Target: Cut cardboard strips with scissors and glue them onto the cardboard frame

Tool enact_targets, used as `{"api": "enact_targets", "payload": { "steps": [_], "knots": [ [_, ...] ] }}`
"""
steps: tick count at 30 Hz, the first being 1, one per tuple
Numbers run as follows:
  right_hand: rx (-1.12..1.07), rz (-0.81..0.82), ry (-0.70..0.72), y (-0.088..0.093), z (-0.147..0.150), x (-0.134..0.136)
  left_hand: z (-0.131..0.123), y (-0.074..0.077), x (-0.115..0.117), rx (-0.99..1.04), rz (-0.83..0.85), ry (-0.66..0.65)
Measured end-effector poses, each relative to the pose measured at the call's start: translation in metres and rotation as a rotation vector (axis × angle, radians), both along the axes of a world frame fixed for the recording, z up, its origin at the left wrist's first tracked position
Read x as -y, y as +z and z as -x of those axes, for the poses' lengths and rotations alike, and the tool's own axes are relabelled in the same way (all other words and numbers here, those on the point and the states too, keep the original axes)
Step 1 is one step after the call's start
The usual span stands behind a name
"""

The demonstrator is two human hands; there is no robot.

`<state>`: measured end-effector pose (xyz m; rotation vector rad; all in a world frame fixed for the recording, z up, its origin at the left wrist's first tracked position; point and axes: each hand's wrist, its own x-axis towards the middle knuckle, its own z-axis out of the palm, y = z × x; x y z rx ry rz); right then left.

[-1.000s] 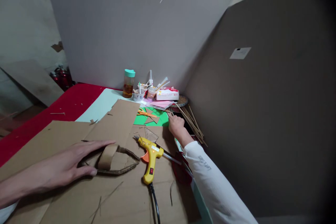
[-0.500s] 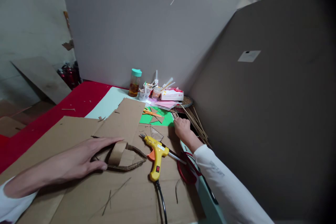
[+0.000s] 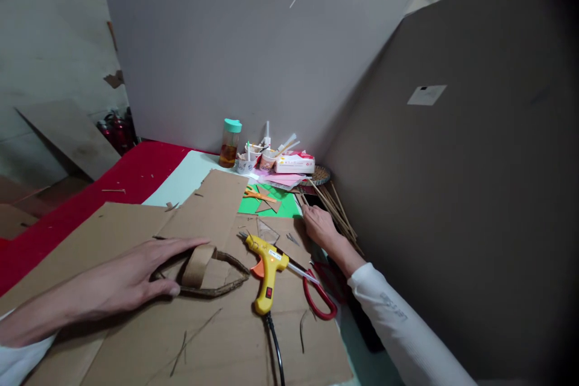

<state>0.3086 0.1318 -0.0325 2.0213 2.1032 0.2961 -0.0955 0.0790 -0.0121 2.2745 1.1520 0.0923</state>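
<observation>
My left hand lies around a pointed cardboard piece with a raised rim and a curved cardboard strap. Its thumb is on the near side and its fingers are stretched along the far side. To the right of this piece lies a yellow glue gun with a black cord. My right hand reaches past the glue gun to the right side of the table, fingers curled beside the green sheet. What those fingers hold, if anything, is hidden. Red-handled scissors lie near my right forearm, partly covered.
Large cardboard sheets cover the near table. Orange scissors and cardboard scraps rest on the green sheet. Behind stand a bottle, cups and a tissue pack. Cardboard strips lean by the right-hand partition.
My right hand has shifted slightly to the right and nearer, its forearm moving outward. More of the red scissors and some small dark scraps now show. My left hand stays on the cardboard piece.
</observation>
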Motion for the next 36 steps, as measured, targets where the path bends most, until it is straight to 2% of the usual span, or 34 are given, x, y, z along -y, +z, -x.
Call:
{"api": "enact_targets", "payload": {
  "steps": [5,10,15,19,22,26,28,31,36],
  "knots": [
    [-0.199,-0.024,-0.031,0.008,-0.001,-0.001,-0.001,0.003,0.001,-0.01,-0.023,0.016],
    [-0.542,-0.016,-0.054,0.03,0.005,0.008,-0.001,0.002,0.001,0.004,-0.033,0.023],
    [-1.045,0.031,-0.007,0.058,0.004,0.042,0.003,0.001,0.0,0.0,-0.019,-0.007],
    [-1.476,0.062,0.064,0.07,0.006,0.074,0.012,0.004,-0.003,0.033,-0.008,0.005],
    [-1.743,0.128,0.1,0.07,0.019,0.087,0.014,0.01,-0.004,0.202,-0.009,0.083],
    [-1.971,0.27,0.135,0.063,0.046,0.092,-0.001,0.022,0.0,0.631,0.039,0.27],
    [-2.034,0.347,0.167,0.059,0.059,0.093,-0.015,0.028,0.004,0.76,0.03,0.395],
    [-2.074,0.445,0.226,0.052,0.076,0.094,-0.033,0.031,0.009,0.973,0.088,0.473],
    [-2.092,0.443,0.252,0.042,0.09,0.096,-0.039,0.025,0.011,1.07,0.255,0.482]
  ]
}}
